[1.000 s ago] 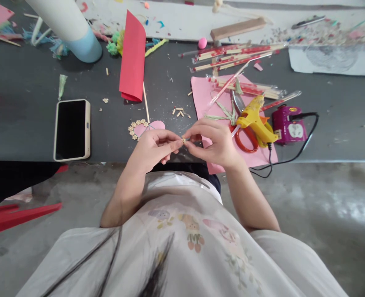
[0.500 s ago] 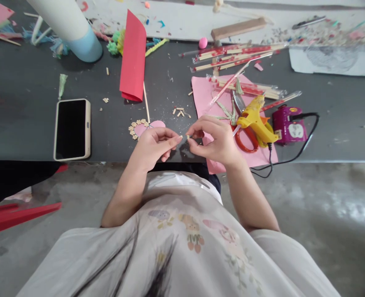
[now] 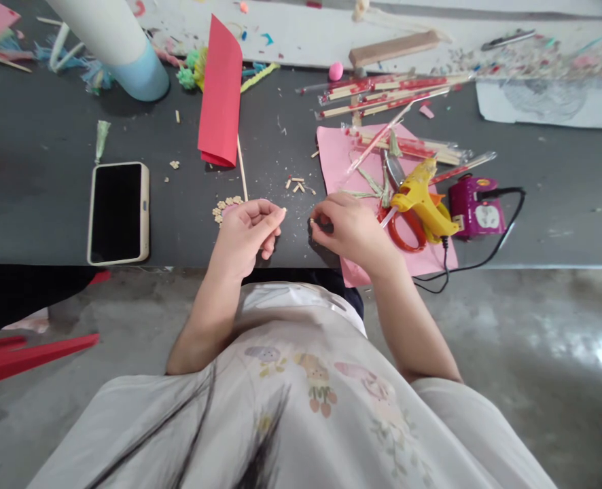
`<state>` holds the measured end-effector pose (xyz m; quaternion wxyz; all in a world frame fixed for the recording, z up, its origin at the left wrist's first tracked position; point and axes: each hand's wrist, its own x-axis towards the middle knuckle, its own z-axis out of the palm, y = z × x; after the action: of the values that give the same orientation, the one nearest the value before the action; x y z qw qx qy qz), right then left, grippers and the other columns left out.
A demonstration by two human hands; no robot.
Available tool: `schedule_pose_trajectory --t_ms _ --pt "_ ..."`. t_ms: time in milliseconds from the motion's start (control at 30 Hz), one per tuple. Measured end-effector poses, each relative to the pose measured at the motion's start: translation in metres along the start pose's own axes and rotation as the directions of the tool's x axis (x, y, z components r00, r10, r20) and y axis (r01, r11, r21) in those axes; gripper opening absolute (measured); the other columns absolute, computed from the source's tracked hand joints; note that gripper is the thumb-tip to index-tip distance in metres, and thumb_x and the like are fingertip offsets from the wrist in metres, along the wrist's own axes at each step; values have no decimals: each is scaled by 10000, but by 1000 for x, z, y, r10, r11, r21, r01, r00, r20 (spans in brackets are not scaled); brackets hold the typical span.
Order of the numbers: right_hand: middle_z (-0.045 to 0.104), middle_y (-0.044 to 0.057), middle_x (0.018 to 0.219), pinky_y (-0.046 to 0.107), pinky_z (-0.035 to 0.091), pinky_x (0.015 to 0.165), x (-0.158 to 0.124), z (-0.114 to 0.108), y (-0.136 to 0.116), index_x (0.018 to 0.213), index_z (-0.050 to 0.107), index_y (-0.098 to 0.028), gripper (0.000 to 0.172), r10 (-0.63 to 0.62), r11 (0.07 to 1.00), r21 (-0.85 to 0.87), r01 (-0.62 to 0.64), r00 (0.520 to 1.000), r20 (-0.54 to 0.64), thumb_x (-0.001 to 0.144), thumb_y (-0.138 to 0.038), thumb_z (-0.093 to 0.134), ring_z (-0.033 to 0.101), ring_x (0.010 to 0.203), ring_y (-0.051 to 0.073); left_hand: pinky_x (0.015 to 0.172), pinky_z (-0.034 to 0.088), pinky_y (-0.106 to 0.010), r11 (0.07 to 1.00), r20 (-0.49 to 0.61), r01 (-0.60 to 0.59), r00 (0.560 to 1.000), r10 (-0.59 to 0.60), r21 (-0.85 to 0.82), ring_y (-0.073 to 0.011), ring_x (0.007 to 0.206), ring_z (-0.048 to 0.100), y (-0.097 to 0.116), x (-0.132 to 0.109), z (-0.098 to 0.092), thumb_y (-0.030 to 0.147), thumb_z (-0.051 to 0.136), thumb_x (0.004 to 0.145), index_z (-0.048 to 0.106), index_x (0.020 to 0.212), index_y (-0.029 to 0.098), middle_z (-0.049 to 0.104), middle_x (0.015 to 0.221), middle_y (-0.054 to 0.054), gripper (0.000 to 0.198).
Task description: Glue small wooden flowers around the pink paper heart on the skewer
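My left hand [image 3: 247,234] hovers over the near edge of the dark table [image 3: 51,204], fingers curled, with a tiny pale wood bit pinched at thumb and forefinger. It covers most of a pink heart edged with small wooden pieces [image 3: 223,207]. My right hand [image 3: 346,227] rests close to the table at the corner of a pink paper sheet [image 3: 334,159], fingers closed on another tiny wood bit. A small gap separates the two hands. A few cut stick pieces [image 3: 295,183] lie just beyond them.
A phone [image 3: 117,212] lies at the left. A folded red sheet [image 3: 220,95] and a white-and-blue tube [image 3: 122,54] stand farther back. A yellow glue gun [image 3: 420,197], orange-handled scissors [image 3: 403,227], a purple power box [image 3: 477,207] and several red-wrapped sticks [image 3: 382,92] crowd the right.
My hands were touching at the fingertips around a small wood piece. They have drawn apart and dropped toward the table, the left sliding over the heart.
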<state>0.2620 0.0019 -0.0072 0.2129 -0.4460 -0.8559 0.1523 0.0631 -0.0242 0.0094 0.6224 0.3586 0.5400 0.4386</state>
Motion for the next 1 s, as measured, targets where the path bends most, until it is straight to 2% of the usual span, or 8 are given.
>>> schedule_pose_trajectory --t_ms 167,333,533,633,733,800,867,1000 --pt "636 87 777 348 435 706 3 5 4 814 655 -163 86 -9 994 -111 16 998 64 820 -112 586 560 758 234 296 294 -153 999 40 5 999 -3 -52 -26 351 436 -2 0 2 400 833 698 618 787 180 537 555 71 320" --pt "653 99 815 351 431 711 4 1 3 869 677 -155 104 -20 991 -128 31 996 88 857 -124 579 573 784 245 296 301 -151 998 41 19 999 -17 -60 -26 349 436 -1 -1 3 371 824 713 612 792 181 542 555 74 296" --pt "662 80 815 347 430 688 -6 -18 3 913 683 -178 96 27 998 -64 -28 1000 -9 893 -189 590 579 741 222 293 308 -146 997 45 49 998 -46 -53 -26 348 437 0 0 6 340 806 730 608 786 177 549 549 74 262" --pt "659 81 811 365 435 690 -25 -41 12 921 679 -205 133 129 983 -116 -145 982 -138 926 -257 556 587 760 239 291 306 -144 996 60 51 997 -47 -71 -24 343 428 0 2 10 342 813 717 609 775 176 544 541 76 269" --pt "660 115 872 418 453 763 -50 -68 29 995 678 -206 197 309 891 -262 -372 917 -251 935 -327 535 601 861 296 291 294 -139 994 84 53 995 -46 -95 -21 343 417 1 4 14 356 820 704 609 761 175 537 533 76 284" --pt "660 156 973 463 450 830 -64 -82 41 1082 671 -185 287 439 778 -375 -504 863 -250 925 -390 547 599 958 343 295 287 -134 993 99 52 994 -42 -106 -17 345 412 3 5 18 365 827 692 610 756 174 531 529 77 295" --pt "654 192 1046 474 446 854 -73 -91 52 1146 662 -158 391 515 698 -461 -547 832 -207 899 -450 578 593 1004 372 298 283 -133 992 113 48 993 -35 -118 -14 345 406 3 6 21 373 833 679 611 756 175 528 528 78 307" --pt "665 199 1091 423 444 810 -68 -96 64 1235 610 -158 470 583 666 -536 -519 810 -60 879 -465 610 609 1003 353 300 269 -136 991 125 55 991 -40 -125 -12 342 391 3 7 30 378 834 671 607 757 176 527 530 78 316"
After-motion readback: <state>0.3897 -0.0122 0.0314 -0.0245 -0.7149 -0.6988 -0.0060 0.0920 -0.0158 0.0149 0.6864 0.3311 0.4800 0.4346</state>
